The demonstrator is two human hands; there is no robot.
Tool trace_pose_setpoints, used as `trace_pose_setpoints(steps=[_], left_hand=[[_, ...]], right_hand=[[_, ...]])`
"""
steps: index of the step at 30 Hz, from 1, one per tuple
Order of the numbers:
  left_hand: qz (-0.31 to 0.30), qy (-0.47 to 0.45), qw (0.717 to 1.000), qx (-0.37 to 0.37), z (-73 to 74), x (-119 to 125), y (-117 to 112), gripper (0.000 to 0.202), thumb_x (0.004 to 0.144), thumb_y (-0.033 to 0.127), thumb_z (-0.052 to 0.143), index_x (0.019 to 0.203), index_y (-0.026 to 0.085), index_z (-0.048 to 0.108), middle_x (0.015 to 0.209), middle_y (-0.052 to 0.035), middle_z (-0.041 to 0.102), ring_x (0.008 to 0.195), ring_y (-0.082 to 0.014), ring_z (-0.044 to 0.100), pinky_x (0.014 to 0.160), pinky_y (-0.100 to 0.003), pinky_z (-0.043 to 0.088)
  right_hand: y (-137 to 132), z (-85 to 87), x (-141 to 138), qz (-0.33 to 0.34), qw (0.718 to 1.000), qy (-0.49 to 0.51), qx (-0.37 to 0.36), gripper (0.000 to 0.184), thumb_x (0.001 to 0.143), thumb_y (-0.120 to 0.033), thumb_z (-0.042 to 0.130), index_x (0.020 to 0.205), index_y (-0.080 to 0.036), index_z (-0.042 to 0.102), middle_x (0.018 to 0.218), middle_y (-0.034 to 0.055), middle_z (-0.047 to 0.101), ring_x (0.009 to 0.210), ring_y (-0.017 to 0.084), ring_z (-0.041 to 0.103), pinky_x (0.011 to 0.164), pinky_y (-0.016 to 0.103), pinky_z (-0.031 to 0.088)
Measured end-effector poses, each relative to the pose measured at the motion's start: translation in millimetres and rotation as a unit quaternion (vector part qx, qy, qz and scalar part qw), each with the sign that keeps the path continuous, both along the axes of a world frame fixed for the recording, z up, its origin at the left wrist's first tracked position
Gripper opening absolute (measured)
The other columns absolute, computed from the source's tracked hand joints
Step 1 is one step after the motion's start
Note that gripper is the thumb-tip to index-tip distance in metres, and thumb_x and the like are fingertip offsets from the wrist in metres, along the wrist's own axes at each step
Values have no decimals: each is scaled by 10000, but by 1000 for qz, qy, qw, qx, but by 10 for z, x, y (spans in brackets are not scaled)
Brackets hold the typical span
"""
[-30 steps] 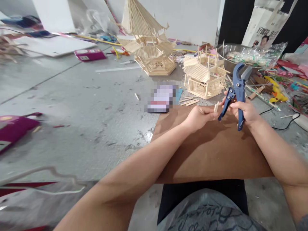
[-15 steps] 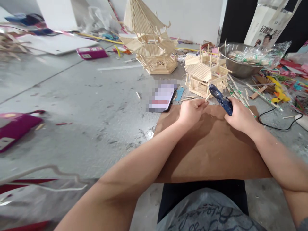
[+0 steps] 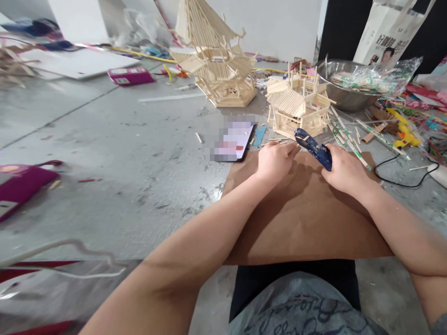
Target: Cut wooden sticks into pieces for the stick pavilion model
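My right hand (image 3: 344, 172) is closed round a blue cutter (image 3: 313, 145), whose head points left and lies low over the brown board (image 3: 307, 218). My left hand (image 3: 275, 160) rests on the board's far edge with its fingers curled and pinched; a thin wooden stick seems to be in them, but it is too small to make out. The two hands are close together, just in front of the small stick house (image 3: 296, 109).
A tall stick pagoda (image 3: 216, 56) stands behind, and a phone (image 3: 233, 139) lies left of the board. A steel bowl (image 3: 344, 86) of sticks, loose sticks, a yellow glue gun (image 3: 403, 130) and a black cable (image 3: 401, 179) crowd the right. A magenta box (image 3: 21, 184) lies at left.
My right hand has brought the cutter down from upright to lying low over the board's far edge. My left hand has dropped onto the board with it.
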State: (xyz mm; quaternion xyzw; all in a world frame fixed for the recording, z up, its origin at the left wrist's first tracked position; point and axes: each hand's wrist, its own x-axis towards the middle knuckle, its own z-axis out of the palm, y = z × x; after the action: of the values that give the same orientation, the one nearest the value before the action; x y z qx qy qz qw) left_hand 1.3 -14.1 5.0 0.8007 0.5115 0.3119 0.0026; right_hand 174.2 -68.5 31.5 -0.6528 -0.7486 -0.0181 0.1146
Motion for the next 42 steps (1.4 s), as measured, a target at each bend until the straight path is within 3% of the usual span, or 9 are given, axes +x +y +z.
trace_pose_setpoints(steps=[17, 22, 42], left_hand=[[-1, 39, 999, -6, 53, 17, -32, 336, 842, 335, 419, 642, 195, 650, 541, -30, 584, 574, -139, 504, 608, -249, 376], [-5, 45, 999, -7, 40, 20, -29, 323, 842, 318, 410, 667, 201, 656, 547, -32, 587, 585, -136, 515, 635, -250, 392], [-1, 47, 996, -76, 48, 17, -23, 357, 822, 361, 398, 635, 187, 648, 514, -32, 531, 597, -157, 504, 571, -252, 348]], right_hand=[[-16, 46, -29, -28, 999, -24, -17, 426, 713, -256, 478, 1118, -125, 490, 980, 152, 627, 846, 280, 599, 670, 365, 438], [-3, 44, -28, -35, 999, -24, -26, 397, 752, -327, 463, 1098, -136, 499, 947, 149, 636, 816, 279, 604, 654, 361, 429], [77, 21, -4, -39, 996, -70, -47, 265, 739, -286, 471, 953, -146, 543, 801, 133, 668, 728, 271, 627, 581, 319, 405]])
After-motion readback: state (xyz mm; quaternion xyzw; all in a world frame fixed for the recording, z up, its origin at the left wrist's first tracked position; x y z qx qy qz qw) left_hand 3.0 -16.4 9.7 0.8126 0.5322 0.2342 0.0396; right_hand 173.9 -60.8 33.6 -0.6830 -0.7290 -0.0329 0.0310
